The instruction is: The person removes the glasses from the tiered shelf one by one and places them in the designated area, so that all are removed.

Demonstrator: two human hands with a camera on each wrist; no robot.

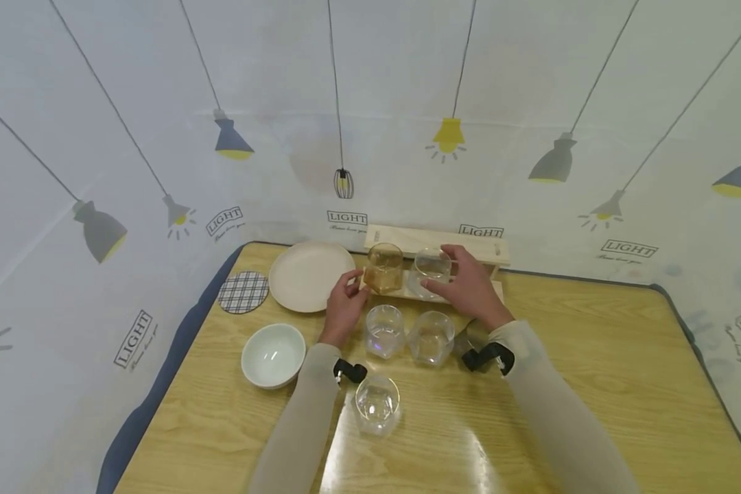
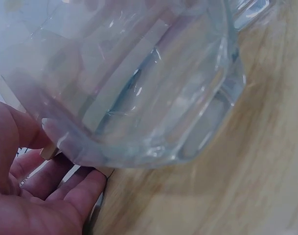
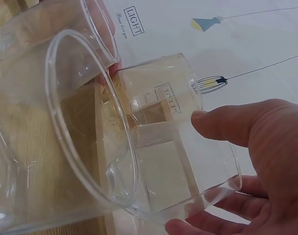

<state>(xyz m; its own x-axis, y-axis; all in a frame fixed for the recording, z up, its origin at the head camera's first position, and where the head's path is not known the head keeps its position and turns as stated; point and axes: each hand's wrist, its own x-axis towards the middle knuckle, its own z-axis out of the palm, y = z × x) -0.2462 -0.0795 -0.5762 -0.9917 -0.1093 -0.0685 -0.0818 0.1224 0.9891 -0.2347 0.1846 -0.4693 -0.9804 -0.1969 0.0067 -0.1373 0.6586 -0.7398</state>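
My right hand [image 1: 472, 285] grips a clear drinking glass [image 1: 429, 266] on the lower step of a pale wooden rack [image 1: 432, 240], thumb and fingers on opposite sides. To its left, an amber glass [image 1: 384, 269] stands upright on the same step. At the rack's left end, my left hand [image 1: 344, 307] pinches the wood between thumb and fingers. In the left wrist view, another clear glass [image 2: 153, 107] fills the foreground and partly hides that grip. The right wrist view shows the held glass [image 3: 173, 166] behind a nearer glass rim.
Two clear glasses [image 1: 384, 331] stand before the rack, and a darker glass [image 1: 469, 336] is partly hidden by my right wrist. Another clear glass [image 1: 378, 405] sits nearer me. On the left are a beige plate [image 1: 309, 276], checked coaster [image 1: 243, 292] and pale bowl [image 1: 274, 356].
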